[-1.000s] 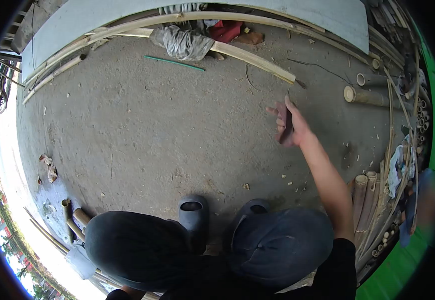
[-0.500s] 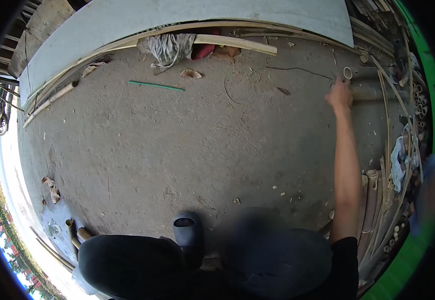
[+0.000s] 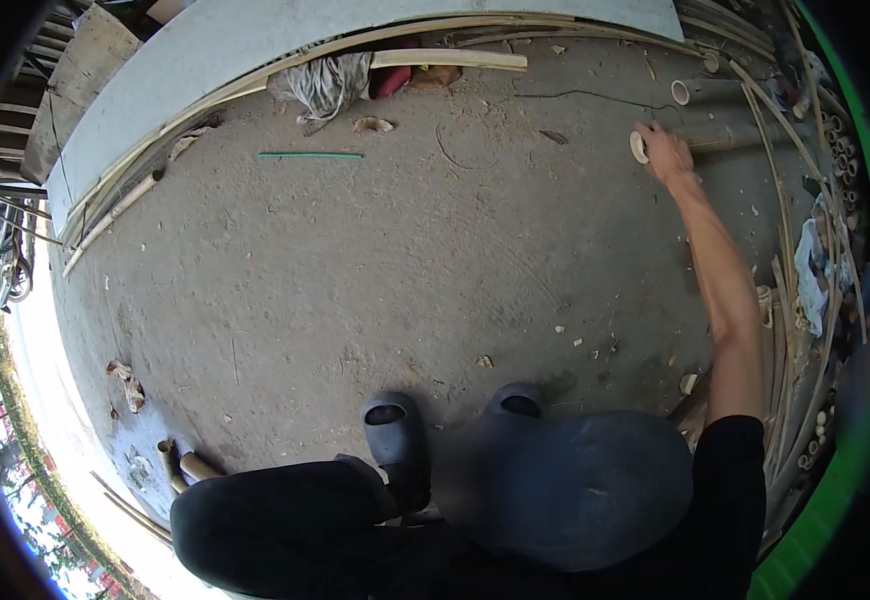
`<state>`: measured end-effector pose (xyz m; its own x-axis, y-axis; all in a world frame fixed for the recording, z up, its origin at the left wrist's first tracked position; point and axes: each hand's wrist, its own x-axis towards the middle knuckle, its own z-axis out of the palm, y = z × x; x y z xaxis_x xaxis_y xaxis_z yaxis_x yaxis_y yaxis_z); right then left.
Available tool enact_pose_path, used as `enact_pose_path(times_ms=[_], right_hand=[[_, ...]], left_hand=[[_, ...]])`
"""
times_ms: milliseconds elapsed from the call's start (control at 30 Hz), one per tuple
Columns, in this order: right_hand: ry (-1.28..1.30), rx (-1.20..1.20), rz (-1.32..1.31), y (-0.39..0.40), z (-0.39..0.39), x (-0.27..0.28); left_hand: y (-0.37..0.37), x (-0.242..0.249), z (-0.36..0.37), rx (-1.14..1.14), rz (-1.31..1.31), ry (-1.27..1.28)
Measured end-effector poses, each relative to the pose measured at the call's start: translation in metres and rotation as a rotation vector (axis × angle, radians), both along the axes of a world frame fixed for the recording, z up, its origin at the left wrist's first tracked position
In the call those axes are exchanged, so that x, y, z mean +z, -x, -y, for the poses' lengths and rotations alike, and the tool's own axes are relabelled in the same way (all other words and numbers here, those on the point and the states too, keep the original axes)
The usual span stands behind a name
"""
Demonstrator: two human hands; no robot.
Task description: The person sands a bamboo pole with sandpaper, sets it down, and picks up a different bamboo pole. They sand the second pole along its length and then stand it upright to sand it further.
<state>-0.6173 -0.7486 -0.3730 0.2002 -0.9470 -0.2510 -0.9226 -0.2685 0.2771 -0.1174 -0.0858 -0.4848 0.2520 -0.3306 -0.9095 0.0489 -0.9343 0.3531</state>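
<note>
My right hand (image 3: pixel 667 155) reaches out to the far right and is closed round a thick bamboo pole (image 3: pixel 740 137) close to its near end. The pole's pale, hollow cut end shows just left of my fingers, and its length runs right along the floor. Beyond it lies a second thick bamboo pole (image 3: pixel 710 92), roughly parallel, its open end facing left. My left hand is out of view.
Thin bamboo strips (image 3: pixel 770 165) cross over the poles on the right. A grey rag (image 3: pixel 327 85) hangs on a split bamboo length (image 3: pixel 455 60) at the back. A green stick (image 3: pixel 310 155) lies on the concrete floor (image 3: pixel 375 260). Short bamboo pieces (image 3: pixel 198 466) stand lower left.
The view has shifted, with the far floor higher in it. My right hand now grips the pole, whose cut end shows farther left relative to the second pole.
</note>
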Motion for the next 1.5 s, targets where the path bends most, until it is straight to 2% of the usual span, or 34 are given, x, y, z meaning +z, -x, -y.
enact_pose_path(times_ms=[67,100,200,267,300,333,400,433,467,533,633,667,733,800,833,900,933,1000,1033,1100,1133,1167,1200,1233,1300,1333,1367,1400,1433,1500], right_hand=[[-0.128,0.056,0.055,-0.051,-0.048,0.022],[-0.104,0.169,0.142,-0.069,-0.076,0.021],[-0.273,0.337,0.256,-0.162,-0.163,0.045],[-0.344,0.465,0.452,-0.223,-0.217,0.035],[-0.338,0.571,0.607,-0.252,-0.243,0.024],[-0.477,0.602,0.741,-0.282,-0.264,0.038],[-0.415,0.769,0.965,-0.315,-0.300,0.070],[-0.428,0.786,0.963,-0.318,-0.303,0.086],[-0.365,0.791,0.968,-0.321,-0.300,0.101],[-0.273,0.747,0.954,-0.317,-0.280,0.131],[-0.206,0.561,0.789,-0.286,-0.233,0.153],[-0.258,0.465,0.689,-0.276,-0.218,0.167],[-0.295,0.406,0.627,-0.258,-0.193,0.195],[-0.136,0.409,0.616,-0.249,-0.179,0.214],[-0.125,0.420,0.637,-0.249,-0.172,0.224],[0.060,0.486,0.722,-0.250,-0.171,0.254],[0.065,0.489,0.722,-0.250,-0.171,0.279],[-0.286,0.334,0.278,-0.270,-0.192,0.352],[-0.278,0.330,0.291,-0.275,-0.196,0.345],[-0.143,0.430,0.543,-0.291,-0.202,0.319],[-0.078,0.486,0.546,-0.303,-0.211,0.318],[0.152,0.627,0.685,-0.313,-0.204,0.283],[-0.113,0.506,0.685,-0.328,-0.223,0.310],[0.021,0.699,0.970,-0.341,-0.208,0.276],[-0.202,0.815,1.308,-0.354,-0.219,0.299],[-0.191,0.819,1.323,-0.360,-0.224,0.301],[0.134,0.946,1.394,-0.368,-0.231,0.297],[0.462,1.051,1.444,-0.375,-0.239,0.292],[0.449,1.041,1.469,-0.382,-0.249,0.291],[0.458,0.891,1.556,-0.397,-0.268,0.297]], left_hand=[[-0.020,0.009,-0.019,-0.020,0.043,-0.006],[-0.035,0.010,-0.026,-0.041,0.067,-0.008],[-0.084,0.015,-0.042,-0.112,0.170,-0.007],[-0.104,0.019,-0.037,-0.160,0.261,0.041],[-0.110,0.021,-0.029,-0.187,0.310,0.105],[-0.112,0.032,-0.011,-0.206,0.367,0.193],[-0.097,0.049,0.027,-0.202,0.484,0.467],[-0.066,0.089,0.063,-0.158,0.556,0.636],[-0.049,0.109,0.089,-0.142,0.602,0.750],[-0.036,0.124,0.124,-0.285,0.750,0.957],[-0.009,0.147,0.173,-0.577,0.794,1.028],[0.000,0.150,0.186,-0.691,0.806,0.946],[0.006,0.129,0.209,-0.931,1.039,0.869],[-0.008,0.079,0.226,-1.081,1.043,0.755],[-0.024,0.075,0.233,-1.082,1.070,0.747],[-0.040,0.081,0.244,-1.214,0.853,0.704],[-0.053,0.090,0.242,-1.150,0.937,0.857],[-0.080,0.174,0.253,-1.140,1.087,0.981],[-0.097,0.223,0.260,-1.134,1.214,1.064],[-0.124,0.346,0.268,-1.202,1.507,1.148],[-0.141,0.398,0.270,-1.208,1.639,1.168],[-0.153,0.455,0.269,-1.243,1.751,1.145],[-0.160,0.510,0.264,-1.289,1.885,1.210],[-0.162,0.564,0.256,-1.338,1.942,1.203],[-0.173,0.654,0.235,-1.416,2.182,1.077],[-0.173,0.695,0.224,-1.457,2.292,1.041],[-0.176,0.732,0.215,-1.506,2.390,0.996],[-0.195,0.767,0.207,-1.448,2.414,0.966],[-0.218,0.796,0.201,-1.395,2.432,0.926],[-0.244,0.830,0.192,-0.876,2.917,-0.136]])
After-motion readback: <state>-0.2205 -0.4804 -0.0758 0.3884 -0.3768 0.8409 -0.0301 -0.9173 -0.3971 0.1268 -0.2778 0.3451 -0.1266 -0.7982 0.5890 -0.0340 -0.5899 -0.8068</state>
